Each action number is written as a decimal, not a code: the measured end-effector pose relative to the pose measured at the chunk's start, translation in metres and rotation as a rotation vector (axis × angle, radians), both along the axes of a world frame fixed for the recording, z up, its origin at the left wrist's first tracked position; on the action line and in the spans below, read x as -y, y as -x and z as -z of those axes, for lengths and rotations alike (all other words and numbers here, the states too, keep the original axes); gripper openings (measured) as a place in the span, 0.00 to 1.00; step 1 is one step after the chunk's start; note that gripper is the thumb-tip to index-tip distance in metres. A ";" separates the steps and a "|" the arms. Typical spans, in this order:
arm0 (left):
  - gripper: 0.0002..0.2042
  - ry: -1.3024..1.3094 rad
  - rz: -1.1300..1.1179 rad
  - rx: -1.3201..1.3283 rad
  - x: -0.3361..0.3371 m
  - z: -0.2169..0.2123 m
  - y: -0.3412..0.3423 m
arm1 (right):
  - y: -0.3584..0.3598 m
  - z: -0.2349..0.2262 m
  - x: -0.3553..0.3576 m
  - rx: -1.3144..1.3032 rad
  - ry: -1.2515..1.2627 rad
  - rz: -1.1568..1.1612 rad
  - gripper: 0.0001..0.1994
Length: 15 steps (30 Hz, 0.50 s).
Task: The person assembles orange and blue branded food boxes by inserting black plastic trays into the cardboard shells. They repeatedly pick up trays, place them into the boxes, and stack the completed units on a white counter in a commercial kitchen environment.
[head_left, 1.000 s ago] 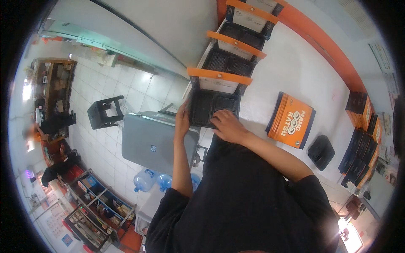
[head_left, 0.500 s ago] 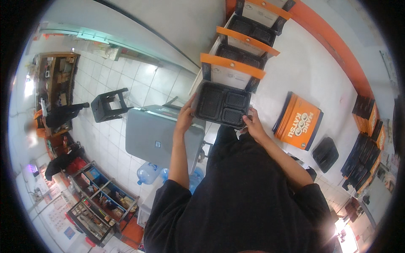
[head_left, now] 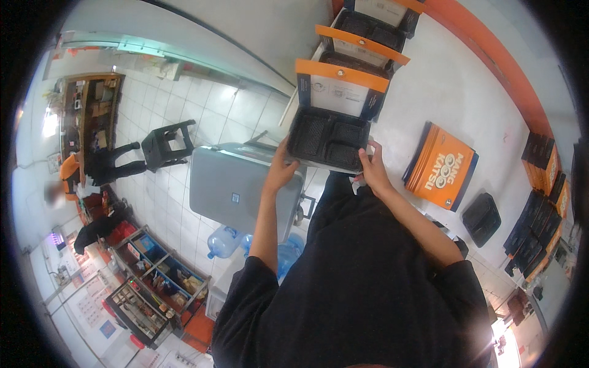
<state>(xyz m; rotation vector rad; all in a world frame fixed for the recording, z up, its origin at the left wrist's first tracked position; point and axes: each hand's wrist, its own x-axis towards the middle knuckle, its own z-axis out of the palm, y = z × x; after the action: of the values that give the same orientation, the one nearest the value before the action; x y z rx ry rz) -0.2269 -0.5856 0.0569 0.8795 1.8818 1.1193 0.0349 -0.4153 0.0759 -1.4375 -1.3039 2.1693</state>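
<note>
I hold a black plastic tray (head_left: 308, 136) with three compartments between my two hands. My left hand (head_left: 281, 172) grips its left edge, fingers mostly hidden under or behind the side. At its lower right corner, my right hand (head_left: 374, 168) has the thumb on the rim. Directly beyond the tray stands the raised lid of an open carton (head_left: 336, 93), white inside with an orange flap. The tray lies against the base of that lid; whether it is fully seated in the carton I cannot tell.
More open cartons (head_left: 362, 44) with black trays line up beyond on the white table (head_left: 423, 92). To the right lie a stack of flat orange cartons (head_left: 442, 165), a black tray or lid (head_left: 481, 219) and folded cartons (head_left: 532, 230). A grey cooler box (head_left: 239, 190) stands left.
The tray has moved away from me, closer to the raised carton lid, with both hands still on it. The whole view has shifted slightly.
</note>
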 end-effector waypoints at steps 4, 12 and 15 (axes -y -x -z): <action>0.33 0.001 -0.144 0.012 -0.014 -0.014 -0.013 | 0.003 0.002 0.004 0.014 -0.011 0.037 0.31; 0.22 -0.088 -0.216 -0.618 -0.041 -0.050 -0.054 | 0.005 -0.005 0.002 0.137 0.002 0.008 0.34; 0.20 -0.078 -0.249 -0.560 -0.035 -0.039 -0.046 | -0.004 0.003 0.009 0.020 -0.146 -0.126 0.42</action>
<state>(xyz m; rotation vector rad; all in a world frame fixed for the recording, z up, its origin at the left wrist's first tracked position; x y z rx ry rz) -0.1809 -0.5502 0.0954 1.1083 2.4724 1.1803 0.0391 -0.4238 0.0733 -1.3584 -1.5641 2.0897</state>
